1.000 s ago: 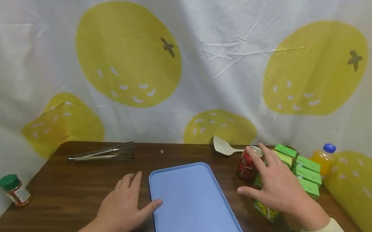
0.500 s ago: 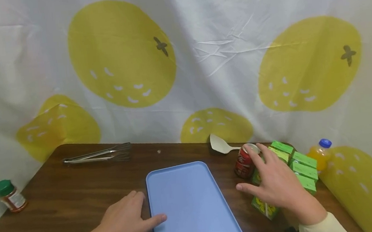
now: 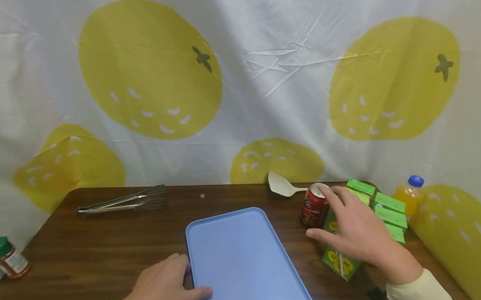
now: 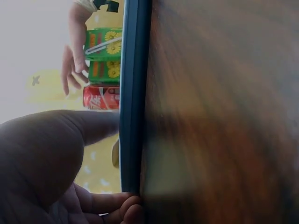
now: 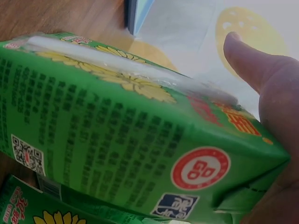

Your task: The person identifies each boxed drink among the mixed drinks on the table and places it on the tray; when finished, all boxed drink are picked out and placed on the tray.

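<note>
In the head view a light blue rectangular tray lies on the dark wood table. My left hand grips its left edge, thumb over the rim; the left wrist view shows fingertips curled against the tray's edge. My right hand is spread over a group of green drink cartons, its thumb apart from the others. One carton with yellow flowers and a straw fills the right wrist view, close to the thumb. A red soda can stands just beyond the right fingertips.
Metal tongs lie at the back left. A green-capped spice jar is at the left edge. A pale spatula lies behind the can, and an orange juice bottle stands at the right. A lemon-print cloth hangs behind the table.
My left hand has come down and closed on the tray's left edge. My right hand stays over the cartons with little movement. The head view has shifted slightly.
</note>
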`<action>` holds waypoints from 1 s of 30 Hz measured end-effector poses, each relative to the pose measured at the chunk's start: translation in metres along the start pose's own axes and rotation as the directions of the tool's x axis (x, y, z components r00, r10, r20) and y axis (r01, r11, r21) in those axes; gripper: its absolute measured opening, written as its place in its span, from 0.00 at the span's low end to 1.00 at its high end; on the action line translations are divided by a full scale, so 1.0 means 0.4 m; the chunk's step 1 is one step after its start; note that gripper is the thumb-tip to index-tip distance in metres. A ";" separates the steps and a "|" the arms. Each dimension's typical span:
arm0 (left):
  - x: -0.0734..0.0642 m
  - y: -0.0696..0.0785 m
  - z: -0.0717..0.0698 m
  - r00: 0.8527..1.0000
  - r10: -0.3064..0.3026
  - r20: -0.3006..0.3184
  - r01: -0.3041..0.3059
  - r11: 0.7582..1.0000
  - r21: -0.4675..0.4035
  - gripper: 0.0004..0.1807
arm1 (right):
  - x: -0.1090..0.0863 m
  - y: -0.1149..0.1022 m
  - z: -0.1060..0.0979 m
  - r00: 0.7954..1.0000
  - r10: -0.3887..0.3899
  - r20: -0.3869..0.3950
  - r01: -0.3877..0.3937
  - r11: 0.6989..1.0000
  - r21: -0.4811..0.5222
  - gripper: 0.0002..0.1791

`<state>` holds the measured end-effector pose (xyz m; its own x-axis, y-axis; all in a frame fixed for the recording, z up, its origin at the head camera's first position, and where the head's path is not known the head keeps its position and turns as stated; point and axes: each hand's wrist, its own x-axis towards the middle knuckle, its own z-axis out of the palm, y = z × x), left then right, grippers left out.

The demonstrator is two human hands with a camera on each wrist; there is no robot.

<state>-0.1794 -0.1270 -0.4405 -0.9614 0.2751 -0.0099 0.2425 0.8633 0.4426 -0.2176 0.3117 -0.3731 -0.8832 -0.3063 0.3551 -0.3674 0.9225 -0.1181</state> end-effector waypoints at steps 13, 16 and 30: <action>0.004 -0.004 0.005 0.999 -0.042 -0.005 0.041 0.997 -0.060 0.23 | 0.003 0.024 -0.017 0.997 0.077 0.021 -0.077 0.997 0.005 0.57; 0.004 -0.008 0.003 0.998 -0.055 -0.005 0.055 0.996 -0.070 0.23 | 0.005 0.029 -0.019 0.995 0.094 0.022 -0.094 0.996 0.002 0.56; 0.004 -0.037 -0.014 0.998 -0.042 -0.048 0.039 0.997 -0.074 0.19 | 0.011 0.049 -0.015 0.995 0.096 -0.006 -0.096 0.995 -0.014 0.39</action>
<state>-0.1854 -0.1417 -0.4422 -0.9759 0.2175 0.0149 0.1949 0.8397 0.5068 -0.2271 0.3299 -0.3684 -0.9127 -0.2149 0.3475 -0.2767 0.9509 -0.1387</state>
